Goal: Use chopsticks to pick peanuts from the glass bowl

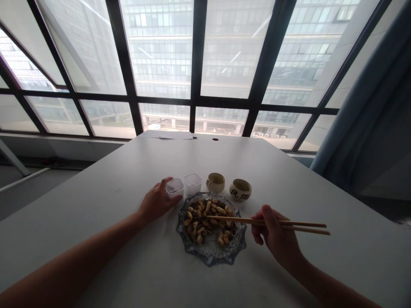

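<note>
My right hand [276, 235] grips a pair of wooden chopsticks [250, 220], whose tips reach in among the nuts. Under the tips, a scalloped glass plate [212, 259] holds peanuts in their shells [221, 210] mixed with dark striped seeds; part of its bottom shows bare at the front. My left hand [159, 197] has its thumb and fingers around a small clear plastic cup [175, 187] standing on the table, with a little dark matter inside. A second clear plastic cup [193, 183] stands just right of it.
Behind the plate stand two small ceramic teacups with dark lettering, a left teacup [215, 183] and a right teacup [240, 190]. The white table [128, 261] runs back to the windows, where papers [168, 135] lie. A blue curtain [362, 98] hangs at the right.
</note>
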A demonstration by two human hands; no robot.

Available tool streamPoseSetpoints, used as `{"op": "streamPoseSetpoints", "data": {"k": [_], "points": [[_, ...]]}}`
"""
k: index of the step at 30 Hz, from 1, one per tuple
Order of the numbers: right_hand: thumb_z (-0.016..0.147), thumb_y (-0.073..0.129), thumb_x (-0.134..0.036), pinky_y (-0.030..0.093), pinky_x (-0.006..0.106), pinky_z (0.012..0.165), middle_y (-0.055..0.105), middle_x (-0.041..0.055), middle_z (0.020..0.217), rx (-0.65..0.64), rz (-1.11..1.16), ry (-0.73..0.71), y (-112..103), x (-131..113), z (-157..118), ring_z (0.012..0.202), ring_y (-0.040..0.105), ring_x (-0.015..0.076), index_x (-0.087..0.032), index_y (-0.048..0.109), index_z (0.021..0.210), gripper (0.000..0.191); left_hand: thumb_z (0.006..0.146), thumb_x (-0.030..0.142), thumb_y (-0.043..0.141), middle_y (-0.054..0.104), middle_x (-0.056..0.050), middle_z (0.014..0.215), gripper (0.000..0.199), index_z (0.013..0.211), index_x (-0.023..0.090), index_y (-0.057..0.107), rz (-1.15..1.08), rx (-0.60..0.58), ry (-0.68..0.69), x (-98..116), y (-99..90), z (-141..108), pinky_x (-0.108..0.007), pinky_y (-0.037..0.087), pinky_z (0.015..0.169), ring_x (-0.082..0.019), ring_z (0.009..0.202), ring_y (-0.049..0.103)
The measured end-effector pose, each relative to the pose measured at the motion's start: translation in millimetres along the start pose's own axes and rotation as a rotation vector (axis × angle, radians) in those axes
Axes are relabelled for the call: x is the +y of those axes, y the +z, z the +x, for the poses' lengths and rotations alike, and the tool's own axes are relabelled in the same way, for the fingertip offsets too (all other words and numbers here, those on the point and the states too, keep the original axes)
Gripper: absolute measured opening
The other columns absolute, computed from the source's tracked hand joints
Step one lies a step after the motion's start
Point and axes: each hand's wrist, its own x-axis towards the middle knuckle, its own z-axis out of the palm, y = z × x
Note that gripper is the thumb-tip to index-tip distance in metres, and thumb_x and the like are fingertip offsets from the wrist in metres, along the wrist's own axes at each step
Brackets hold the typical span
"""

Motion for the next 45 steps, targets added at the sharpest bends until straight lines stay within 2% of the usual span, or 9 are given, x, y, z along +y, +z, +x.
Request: {"op": "streamPoseSetpoints", "data": {"k": [5,10,20,25,45], "points": [[0.067,0.076,-0.067,0.033,0.018,0.032,0.051,-0.0014,0.042,0.096,0.214,0.266,-8.2,7.4,12.1,0.033,0.043,0.0079,-0.016,0.057,0.061,0.054,0.079,0.058,0.061,0.067,-0.012,0.12,0.067,0.134,0.022,0.045,-0.005,0.009,0.011,-1.0,0.3,-0.1,-0.042,0.052,0.09,-0.03,0.106,0.066],[0.078,0.071,-0.056,0.032,0.016,0.033,0.049,-0.0028,0.043,0.094,0.291,0.394,-10.0,6.9,19.1,0.033,0.04,0.0057,-0.016,0.055,0.062,0.046,0.079,0.058,0.06,0.068,-0.013,0.118,0.068,0.133,0.021,0.046,-0.005,0.006,0.004,-0.3,0.2,-0.1,-0.042,0.052,0.09,-0.03,0.106,0.066],[0.079,0.071,-0.05,0.03,0.015,0.032,0.05,-0.0024,0.042,-0.009,0.285,0.424,-11.5,4.8,21.4,0.032,0.039,0.0056,-0.016,0.056,0.06,0.042,0.079,0.057,0.061,0.068,-0.012,0.116,0.066,0.133,0.022,0.046,-0.018,0.022,0.025,-3.2,1.8,-0.3,-0.042,0.052,0.089,-0.029,0.105,0.066],[0.079,0.07,-0.054,0.03,0.015,0.03,0.049,-0.0028,0.041,-0.043,0.26,0.423,-13.4,9.0,22.9,0.031,0.04,0.0065,-0.016,0.057,0.062,0.044,0.079,0.055,0.062,0.068,-0.012,0.119,0.065,0.133,0.022,0.046,-0.023,0.017,0.02,-1.4,0.4,-0.4,-0.042,0.052,0.09,-0.029,0.104,0.066],[0.07,0.076,-0.064,0.038,0.017,0.03,0.054,-0.0003,0.042,0.012,0.255,0.405,-13.3,8.4,20.8,0.032,0.047,0.0081,-0.013,0.062,0.063,0.053,0.079,0.054,0.062,0.068,-0.012,0.12,0.064,0.132,0.023,0.047,-0.016,0.027,0.031,-0.5,-0.3,-0.7,-0.042,0.052,0.09,-0.029,0.105,0.067]]}}
